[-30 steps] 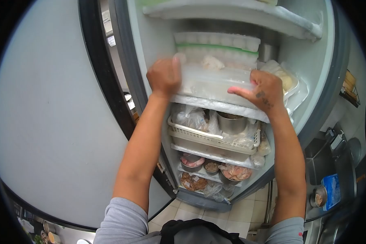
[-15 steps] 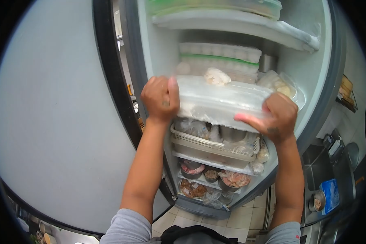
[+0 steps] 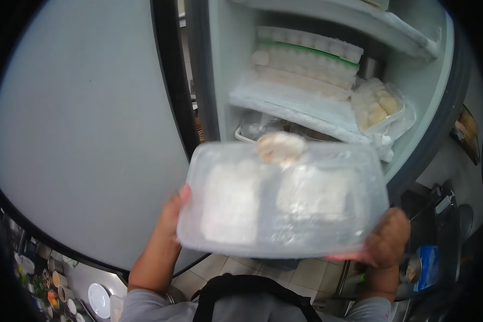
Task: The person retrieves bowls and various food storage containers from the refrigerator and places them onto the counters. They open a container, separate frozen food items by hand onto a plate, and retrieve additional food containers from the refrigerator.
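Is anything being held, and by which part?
A translucent container: the left hand holds its left side, the right hand its lower right corner.

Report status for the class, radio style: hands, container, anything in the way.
Left hand, right hand: gripping translucent container by opposite sides. Container in front of frosted shelf, pale lump at far edge. Possible obstacle: open door, left.

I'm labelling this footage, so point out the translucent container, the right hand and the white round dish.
Translucent container [image 3: 269, 201], head view: middle of its broad face.
Right hand [image 3: 389, 239], head view: middle of the hand.
White round dish [image 3: 98, 300], head view: its bare centre.
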The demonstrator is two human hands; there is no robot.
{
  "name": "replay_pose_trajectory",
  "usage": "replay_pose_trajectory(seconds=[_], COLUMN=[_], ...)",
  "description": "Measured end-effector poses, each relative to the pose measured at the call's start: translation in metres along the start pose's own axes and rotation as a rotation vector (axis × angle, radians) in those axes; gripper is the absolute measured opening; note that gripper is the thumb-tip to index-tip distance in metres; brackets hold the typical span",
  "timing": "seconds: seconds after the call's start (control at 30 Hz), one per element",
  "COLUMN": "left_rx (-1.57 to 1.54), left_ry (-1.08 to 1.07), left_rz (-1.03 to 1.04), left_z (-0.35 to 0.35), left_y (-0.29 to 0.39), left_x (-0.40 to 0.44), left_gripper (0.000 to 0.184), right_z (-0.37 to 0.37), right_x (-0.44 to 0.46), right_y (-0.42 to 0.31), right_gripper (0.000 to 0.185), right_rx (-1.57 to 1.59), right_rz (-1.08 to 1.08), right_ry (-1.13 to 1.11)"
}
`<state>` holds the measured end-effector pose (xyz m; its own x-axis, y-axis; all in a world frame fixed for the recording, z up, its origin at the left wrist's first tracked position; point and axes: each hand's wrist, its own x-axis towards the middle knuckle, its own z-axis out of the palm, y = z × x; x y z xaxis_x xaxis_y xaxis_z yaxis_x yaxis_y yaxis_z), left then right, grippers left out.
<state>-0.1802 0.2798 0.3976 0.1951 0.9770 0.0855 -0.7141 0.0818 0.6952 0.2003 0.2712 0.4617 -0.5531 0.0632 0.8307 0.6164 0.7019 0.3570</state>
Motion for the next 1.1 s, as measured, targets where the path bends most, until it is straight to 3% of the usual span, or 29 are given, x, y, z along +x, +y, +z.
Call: replay_pose_trajectory(seconds=[0.07,0.13,0.2,0.27,0.37,0.57,0.7,0.73,0.8,0.87,1.1], left_rx=[0.173,0.186,0.017,0.000,0.007,-0.021,-0.001,-0.006,-0.023,-0.035,-0.022], left_ry=[0.129,0.137,0.233,0.274,0.300,0.303,0.303,0.308,0.321,0.330,0.314], left_rz=[-0.023,-0.067,-0.040,-0.022,0.011,-0.025,-0.073,-0.063,-0.076,-0.095,-0.127], left_z=[-0.026,-0.042,-0.049,-0.056,-0.069,-0.091,-0.102,-0.106,-0.110,-0.113,-0.134], left_y=[-0.015,-0.034,-0.054,-0.074,-0.101,-0.128,-0.120,-0.121,-0.118,-0.113,-0.109], left_x=[-0.036,-0.059,-0.076,-0.082,-0.086,-0.086,-0.079,-0.079,-0.079,-0.079,-0.077], left_gripper=[0.055,0.054,0.055,0.056,0.059,0.062,0.064,0.064,0.065,0.065,0.066], right_z=[0.007,0.024,0.035,0.053,0.103,0.270,0.351,0.376,0.383,0.357,0.346], right_x=[-0.007,-0.006,0.020,0.054,0.123,0.216,0.232,0.230,0.226,0.223,0.225], right_y=[0.002,0.014,0.032,0.048,0.063,0.112,0.150,0.172,0.175,0.155,0.157], right_gripper=[0.064,0.062,0.058,0.048,0.031,0.031,0.025,0.024,0.023,0.024,0.024], right_rx=[0.035,0.327,0.447,0.382,0.009,-0.344,-0.500,-0.466,-0.430,-0.501,-0.460], right_rz=[-0.028,-0.118,-0.092,-0.015,0.088,0.060,0.059,0.161,0.266,0.064,0.086], right_ry=[-0.071,-0.205,-0.158,-0.080,-0.058,-0.335,-0.371,-0.379,-0.399,-0.352,-0.471])
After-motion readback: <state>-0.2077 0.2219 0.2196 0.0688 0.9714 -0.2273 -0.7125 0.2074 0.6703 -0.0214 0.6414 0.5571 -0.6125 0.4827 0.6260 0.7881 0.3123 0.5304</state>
